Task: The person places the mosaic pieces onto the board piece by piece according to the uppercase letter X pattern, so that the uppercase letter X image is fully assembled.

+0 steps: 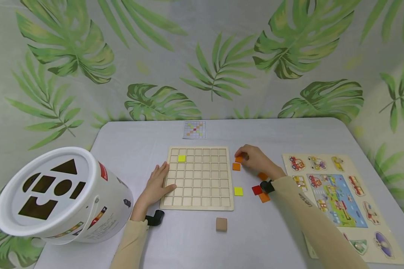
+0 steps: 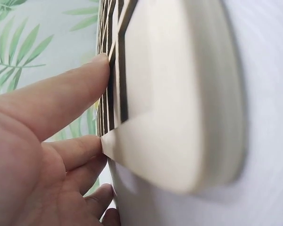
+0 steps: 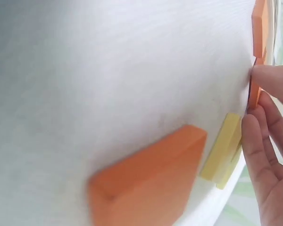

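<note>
A wooden grid board (image 1: 196, 206) lies on the table with one yellow tile (image 1: 181, 158) in a cell near its upper left. My left hand (image 1: 156, 185) rests along the board's left edge, fingers extended, its thumb touching the top. Just past the board's upper right corner, my right hand (image 1: 257, 158) pinches an orange tile (image 1: 238, 159) between thumb and fingers. Directly below that sits another orange tile (image 1: 236, 166). In the right wrist view, yellow tiles (image 3: 221, 150) and a large-looking orange tile (image 3: 151, 183) lie near the hand, on the white cloth.
Right of the board are a yellow tile (image 1: 238, 191), a red tile (image 1: 256, 190) and orange tiles (image 1: 264, 197). A small pattern card (image 1: 194, 130) lies behind it, a brown block (image 1: 221, 224) in front. A white bucket (image 1: 114, 209) stands left; a picture puzzle (image 1: 350, 239) lies right.
</note>
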The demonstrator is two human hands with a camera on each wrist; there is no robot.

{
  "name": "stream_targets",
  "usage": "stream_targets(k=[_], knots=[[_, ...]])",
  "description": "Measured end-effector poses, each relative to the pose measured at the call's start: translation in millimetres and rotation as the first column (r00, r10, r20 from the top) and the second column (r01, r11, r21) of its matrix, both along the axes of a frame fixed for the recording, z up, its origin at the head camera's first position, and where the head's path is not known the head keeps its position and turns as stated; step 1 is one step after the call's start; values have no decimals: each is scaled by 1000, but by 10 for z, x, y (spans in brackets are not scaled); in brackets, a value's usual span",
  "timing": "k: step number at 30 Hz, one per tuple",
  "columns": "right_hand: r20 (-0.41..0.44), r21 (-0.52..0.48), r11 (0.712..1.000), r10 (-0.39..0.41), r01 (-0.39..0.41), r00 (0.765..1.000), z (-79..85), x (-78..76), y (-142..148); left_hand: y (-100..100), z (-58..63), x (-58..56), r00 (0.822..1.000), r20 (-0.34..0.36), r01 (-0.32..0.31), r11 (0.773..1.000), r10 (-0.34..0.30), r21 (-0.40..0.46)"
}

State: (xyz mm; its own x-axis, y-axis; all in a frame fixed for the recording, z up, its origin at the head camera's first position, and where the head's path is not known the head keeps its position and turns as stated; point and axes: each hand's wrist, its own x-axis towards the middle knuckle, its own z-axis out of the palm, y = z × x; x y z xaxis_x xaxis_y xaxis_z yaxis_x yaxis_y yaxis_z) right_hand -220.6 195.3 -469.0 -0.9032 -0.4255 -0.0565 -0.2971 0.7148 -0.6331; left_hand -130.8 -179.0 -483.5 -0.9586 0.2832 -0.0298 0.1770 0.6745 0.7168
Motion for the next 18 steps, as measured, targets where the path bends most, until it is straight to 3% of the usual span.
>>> stream_targets(k=[4, 9, 18], knots=[[1, -61, 998, -29, 29, 1000, 66, -2, -85, -5, -13, 8, 1000, -16, -1, 1000, 1, 1], [-25, -150, 988, 40, -43, 999, 161, -4, -311, 2, -7, 8, 1000, -17, -6, 1000, 6, 12], [-24, -115, 987, 113, -115, 993, 122, -36, -747, -3, -9, -6, 1000, -8, -13, 1000, 13, 6]])
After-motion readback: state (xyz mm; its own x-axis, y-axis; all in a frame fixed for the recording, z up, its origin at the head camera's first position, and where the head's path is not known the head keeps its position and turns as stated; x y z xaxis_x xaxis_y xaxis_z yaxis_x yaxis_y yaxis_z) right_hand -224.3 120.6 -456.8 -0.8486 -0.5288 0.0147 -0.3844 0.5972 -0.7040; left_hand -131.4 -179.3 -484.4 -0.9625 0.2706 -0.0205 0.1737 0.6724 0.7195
